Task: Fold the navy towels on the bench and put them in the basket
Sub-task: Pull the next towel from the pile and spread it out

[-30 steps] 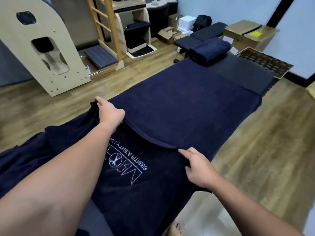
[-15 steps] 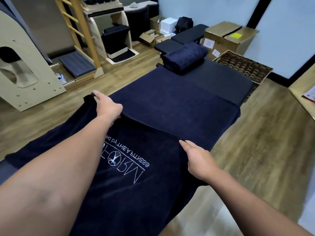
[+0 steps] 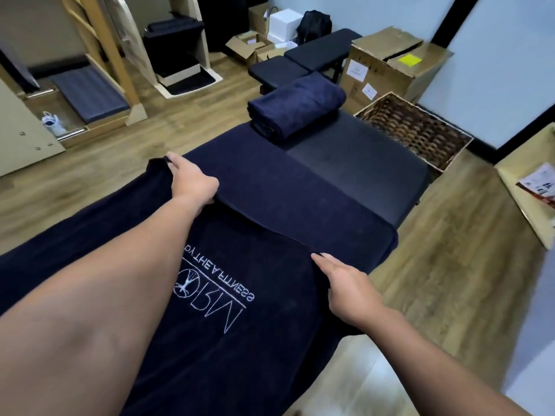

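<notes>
A large navy towel (image 3: 270,205) with a white logo lies spread along the black bench (image 3: 360,163). Its near part is folded over, logo side up. My left hand (image 3: 192,181) grips the left corner of that folded edge. At the right corner of the same edge, my right hand (image 3: 345,283) holds the cloth with its fingers laid along it. A second navy towel (image 3: 297,111), folded into a thick bundle, sits at the bench's far end. The wicker basket (image 3: 420,130) stands on the floor to the right of the bench's far end.
Cardboard boxes (image 3: 390,64) stand behind the basket. A second black bench (image 3: 300,61) continues beyond the first one. Wooden exercise equipment (image 3: 99,55) lines the left side. A low wooden surface with papers (image 3: 531,187) is at the right edge.
Both hands have carried the folded edge farther along the bench, and the upper layer now lies flatter. My view has shifted toward the bench's far end and the basket.
</notes>
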The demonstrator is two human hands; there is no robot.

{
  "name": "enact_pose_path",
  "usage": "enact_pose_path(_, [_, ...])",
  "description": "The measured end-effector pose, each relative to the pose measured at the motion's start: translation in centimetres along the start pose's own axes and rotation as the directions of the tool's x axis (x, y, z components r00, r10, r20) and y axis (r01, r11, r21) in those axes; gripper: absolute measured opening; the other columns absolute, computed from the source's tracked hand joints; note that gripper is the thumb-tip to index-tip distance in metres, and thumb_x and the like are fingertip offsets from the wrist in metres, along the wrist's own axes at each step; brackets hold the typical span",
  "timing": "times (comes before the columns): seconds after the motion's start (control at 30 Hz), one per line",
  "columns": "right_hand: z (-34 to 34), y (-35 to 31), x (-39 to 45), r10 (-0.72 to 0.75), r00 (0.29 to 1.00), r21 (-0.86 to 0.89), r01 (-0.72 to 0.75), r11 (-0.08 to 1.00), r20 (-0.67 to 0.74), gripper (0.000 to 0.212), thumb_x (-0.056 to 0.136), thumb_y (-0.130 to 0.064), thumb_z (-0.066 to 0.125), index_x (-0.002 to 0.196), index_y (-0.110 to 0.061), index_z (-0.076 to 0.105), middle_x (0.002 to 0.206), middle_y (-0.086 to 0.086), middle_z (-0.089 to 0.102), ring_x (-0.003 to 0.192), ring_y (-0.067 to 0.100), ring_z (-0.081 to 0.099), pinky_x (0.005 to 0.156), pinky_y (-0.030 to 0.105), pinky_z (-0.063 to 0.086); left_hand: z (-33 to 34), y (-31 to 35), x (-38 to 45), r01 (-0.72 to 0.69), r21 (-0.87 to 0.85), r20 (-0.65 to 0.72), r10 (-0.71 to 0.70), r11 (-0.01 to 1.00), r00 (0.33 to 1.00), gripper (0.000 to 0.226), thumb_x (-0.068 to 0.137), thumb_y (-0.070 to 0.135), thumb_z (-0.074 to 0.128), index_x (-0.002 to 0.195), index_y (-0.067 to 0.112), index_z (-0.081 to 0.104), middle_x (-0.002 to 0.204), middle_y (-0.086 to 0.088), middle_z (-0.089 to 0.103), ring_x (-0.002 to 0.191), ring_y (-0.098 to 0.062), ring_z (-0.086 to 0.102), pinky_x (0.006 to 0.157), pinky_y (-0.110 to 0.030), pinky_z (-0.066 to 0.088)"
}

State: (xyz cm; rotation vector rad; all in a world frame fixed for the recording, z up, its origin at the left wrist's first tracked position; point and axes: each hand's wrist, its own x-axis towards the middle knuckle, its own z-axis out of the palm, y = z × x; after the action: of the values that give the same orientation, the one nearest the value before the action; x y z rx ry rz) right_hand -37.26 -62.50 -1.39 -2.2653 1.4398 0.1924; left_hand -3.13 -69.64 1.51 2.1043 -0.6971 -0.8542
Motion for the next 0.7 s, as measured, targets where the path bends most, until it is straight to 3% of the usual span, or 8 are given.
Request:
enact_pose_path(0.17, [-2.4, 4.5, 3.2, -0.001, 1.0, 0.068, 0.003, 0.998, -0.018, 0.085, 0.083, 0.001, 0.038, 0.159, -0.037, 0.025, 0.165, -0.018, 0.022, 0.144, 0.014, 0.039, 0.11, 0.028, 0.039, 4.1, 3.4, 3.1, -0.006, 0.024, -0.022, 0.006, 1.0, 1.0, 0.106, 0.084, -0.002, 0.053, 0.159, 0.018, -0.018, 0.169, 0.007, -0.012, 0.111, -0.035, 0.061, 0.056, -0.03, 0.057])
enact_pose_path(0.47, [-5.8, 14.7, 9.1, -0.047, 0.999, 0.079, 0.045, 0.996, 0.024, 0.087, 0.084, 0.0, 0.047, 0.158, -0.04, 0.024, 0.165, -0.018, 0.023, 0.145, 0.013, 0.038, 0.109, 0.021, 0.035, 13.4, 9.6, 6.4, -0.032, 0.123, -0.035, 0.036, 0.992, 0.999, 0.108, 0.082, -0.003, 0.056, 0.159, 0.016, -0.017, 0.17, 0.004, -0.008, 0.121, -0.036, 0.053, 0.077, -0.044, 0.063])
enact_pose_path(0.6, [-6.7, 17.9, 11.0, -0.082, 0.994, 0.099, 0.075, 0.992, 0.07, 0.085, 0.085, -0.003, 0.054, 0.158, -0.038, 0.028, 0.162, -0.022, 0.026, 0.145, 0.007, 0.036, 0.11, 0.016, 0.03, 16.9, 11.5, 8.1, -0.031, 0.115, -0.053, 0.037, 0.993, 0.998, 0.105, 0.081, -0.003, 0.057, 0.16, 0.014, -0.01, 0.169, 0.002, 0.0, 0.112, -0.035, 0.057, 0.068, -0.044, 0.064])
enact_pose_path(0.7, [-6.9, 20.0, 12.1, -0.091, 0.991, 0.137, 0.077, 0.988, 0.095, 0.084, 0.086, -0.005, 0.059, 0.157, -0.038, 0.029, 0.162, -0.019, 0.03, 0.147, 0.004, 0.031, 0.112, 0.011, 0.022, 19.0, 12.4, 9.5, -0.033, 0.117, -0.05, 0.039, 0.993, 0.998, 0.107, 0.081, -0.002, 0.058, 0.16, 0.014, -0.011, 0.169, 0.005, -0.001, 0.11, -0.032, 0.053, 0.07, -0.044, 0.064])
